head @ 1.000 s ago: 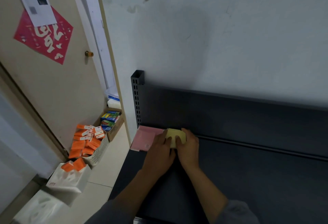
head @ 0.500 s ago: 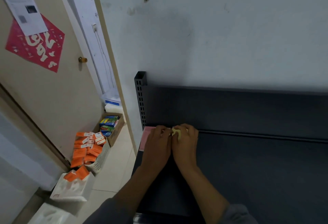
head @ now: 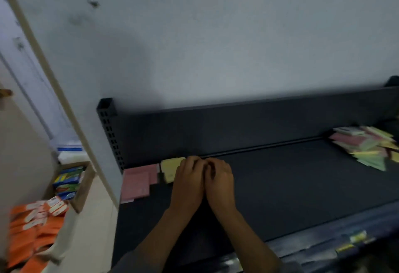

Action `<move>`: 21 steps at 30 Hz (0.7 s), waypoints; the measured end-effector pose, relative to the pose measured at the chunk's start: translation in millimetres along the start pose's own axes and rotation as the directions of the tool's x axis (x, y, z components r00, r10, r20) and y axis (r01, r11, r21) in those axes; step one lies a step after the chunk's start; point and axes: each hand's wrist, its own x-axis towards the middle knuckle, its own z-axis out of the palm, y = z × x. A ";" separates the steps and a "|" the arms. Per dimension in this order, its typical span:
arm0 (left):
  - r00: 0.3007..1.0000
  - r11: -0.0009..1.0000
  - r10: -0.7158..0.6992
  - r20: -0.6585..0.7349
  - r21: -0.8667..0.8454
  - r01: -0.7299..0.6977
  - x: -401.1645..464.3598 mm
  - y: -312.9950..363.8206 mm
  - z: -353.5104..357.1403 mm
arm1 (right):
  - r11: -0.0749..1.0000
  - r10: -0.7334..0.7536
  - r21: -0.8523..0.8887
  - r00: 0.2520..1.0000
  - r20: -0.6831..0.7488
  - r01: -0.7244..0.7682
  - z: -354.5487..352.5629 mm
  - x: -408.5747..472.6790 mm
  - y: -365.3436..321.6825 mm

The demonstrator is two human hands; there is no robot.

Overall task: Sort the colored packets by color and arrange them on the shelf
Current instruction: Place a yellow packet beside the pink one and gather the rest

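A small stack of yellow packets (head: 170, 169) lies flat on the dark shelf (head: 280, 186) near its back left. My left hand (head: 189, 183) covers the stack's right edge with its fingers curled over it. Pressed against that hand is my right hand (head: 220, 183), its fingers also curled; what lies under them is hidden. Pink packets (head: 136, 183) lie flat in the shelf's far left corner, just left of the yellow ones. A mixed heap of pink, yellow and green packets (head: 367, 147) sits at the shelf's far right.
The shelf's perforated upright post (head: 108, 130) and back panel (head: 237, 128) stand against the wall. On the floor to the left are a white basket of orange packs (head: 36, 227) and a cardboard box of colourful boxes (head: 69, 181).
The yellow packets, held up between both hands a second ago, now lie flat beside the pink ones. The view has swung right, and the mixed heap now shows.
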 end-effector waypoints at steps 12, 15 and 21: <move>0.968 0.965 0.189 0.164 -0.211 -0.153 25.9 123.4 99.4 | 0.978 0.192 -0.031 0.956 -0.223 -0.204 -132.4 3.5 81.6; 0.954 0.955 0.248 0.166 -0.210 -0.211 39.2 156.2 112.7 | 0.975 0.204 -0.032 0.943 -0.263 -0.219 -164.1 7.9 93.3; 0.935 0.944 0.302 0.187 -0.198 -0.265 60.0 220.9 146.6 | 0.965 0.225 -0.042 0.903 -0.366 -0.257 -232.8 24.0 127.1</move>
